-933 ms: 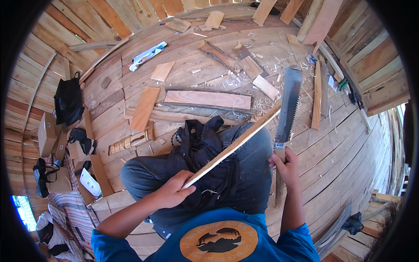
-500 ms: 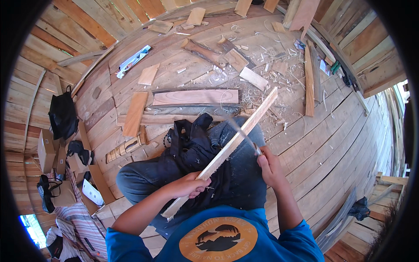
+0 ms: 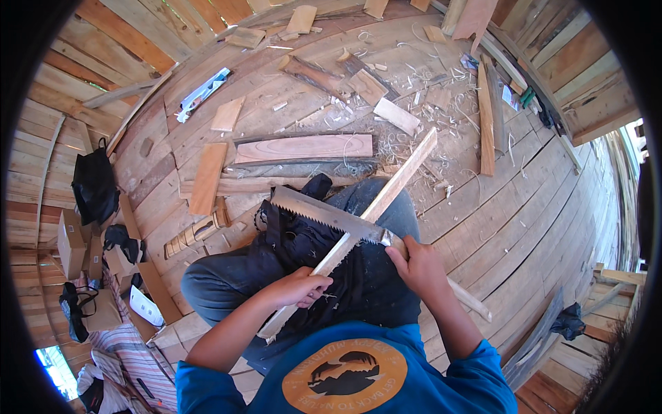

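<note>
My left hand (image 3: 301, 288) is wrapped round the lower part of a long narrow wooden strip (image 3: 401, 171), which slants from my lap up to the far right. In my right hand (image 3: 418, 266) is a hand saw (image 3: 318, 210), gripped where its blade meets the pale wooden handle. Its blade lies flat across the middle of the strip, toothed edge toward me, tip pointing left. A dark cloth or bag (image 3: 293, 231) rests on my lap beneath the strip; the strip and blade hide part of it.
Past my knees lies a pinkish plank (image 3: 303, 148), with a shorter orange board (image 3: 207, 178) left of it. Curled shavings and offcuts (image 3: 396, 116) litter the floor ahead. Long boards (image 3: 486, 127) lie at the right. Cardboard boxes (image 3: 157, 293) and a black bag (image 3: 95, 183) stand at the left.
The saw has swung from a blurred, edge-on position to lying broadside over the strip, its blade now pointing left. Both hands keep their grips; the strip has barely shifted.
</note>
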Demonstrator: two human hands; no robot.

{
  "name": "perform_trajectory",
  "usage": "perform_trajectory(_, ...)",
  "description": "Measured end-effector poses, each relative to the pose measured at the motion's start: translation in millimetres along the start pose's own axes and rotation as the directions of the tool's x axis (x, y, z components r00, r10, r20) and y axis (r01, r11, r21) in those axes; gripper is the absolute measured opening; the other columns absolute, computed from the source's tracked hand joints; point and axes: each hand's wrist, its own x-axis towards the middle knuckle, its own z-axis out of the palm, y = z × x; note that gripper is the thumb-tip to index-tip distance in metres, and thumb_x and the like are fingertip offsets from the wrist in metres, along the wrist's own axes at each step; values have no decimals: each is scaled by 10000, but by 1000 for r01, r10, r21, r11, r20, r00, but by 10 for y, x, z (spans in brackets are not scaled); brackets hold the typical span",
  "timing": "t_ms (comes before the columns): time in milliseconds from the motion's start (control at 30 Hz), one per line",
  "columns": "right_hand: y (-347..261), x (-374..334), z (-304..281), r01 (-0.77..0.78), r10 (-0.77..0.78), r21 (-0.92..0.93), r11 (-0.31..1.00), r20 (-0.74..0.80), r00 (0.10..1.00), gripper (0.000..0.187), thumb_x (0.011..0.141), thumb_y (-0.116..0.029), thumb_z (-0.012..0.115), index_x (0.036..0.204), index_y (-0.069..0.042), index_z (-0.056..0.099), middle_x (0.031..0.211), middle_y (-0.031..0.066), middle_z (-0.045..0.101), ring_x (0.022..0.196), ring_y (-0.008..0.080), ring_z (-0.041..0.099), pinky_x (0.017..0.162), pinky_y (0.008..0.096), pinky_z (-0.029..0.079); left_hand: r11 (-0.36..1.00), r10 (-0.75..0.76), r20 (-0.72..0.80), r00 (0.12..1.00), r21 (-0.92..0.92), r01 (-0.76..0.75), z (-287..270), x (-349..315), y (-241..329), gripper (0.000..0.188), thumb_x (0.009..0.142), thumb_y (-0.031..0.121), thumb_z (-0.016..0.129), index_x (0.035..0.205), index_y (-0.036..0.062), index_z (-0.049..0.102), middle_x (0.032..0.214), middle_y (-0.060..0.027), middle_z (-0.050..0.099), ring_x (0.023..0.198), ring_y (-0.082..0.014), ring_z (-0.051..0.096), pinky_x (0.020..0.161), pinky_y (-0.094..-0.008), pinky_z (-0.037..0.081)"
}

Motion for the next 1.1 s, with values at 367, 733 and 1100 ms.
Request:
perform_trajectory(367, 142, 110, -244, -126, 118, -158, 979, -61, 991, 528, 882, -515, 546, 703, -19, 554, 562, 215, 571, 564, 415, 597, 507, 498, 465, 999, -25, 8, 1000, -37, 25, 94, 92, -115, 230, 903, 253, 519, 756, 87, 458, 539, 61, 330, 417, -51, 320, 396, -238, 244)
perform_trajectory(733, 554, 373, -440, -269, 250, -119, 956, -157, 955, 546, 884, -517, 540, 672, -16, 573, 576, 197, 580, 571, 404, 604, 517, 490, 467, 998, 15, -90, 996, 54, -10, 168, 121, -116, 241, 921, 268, 529, 768, 90, 472, 549, 77, 338, 430, -31, 315, 395, -219, 251)
perform_trajectory(1100, -101, 78, -113, 72, -69, -101, 992, 38, 997, 571, 817, -585, 588, 642, -41, 585, 530, 177, 563, 541, 380, 607, 503, 462, 490, 871, 328, -240, 914, 450, -195, 324, 79, -181, 265, 939, 252, 521, 852, 4, 552, 632, -9, 486, 556, -107, 448, 514, -287, 390)
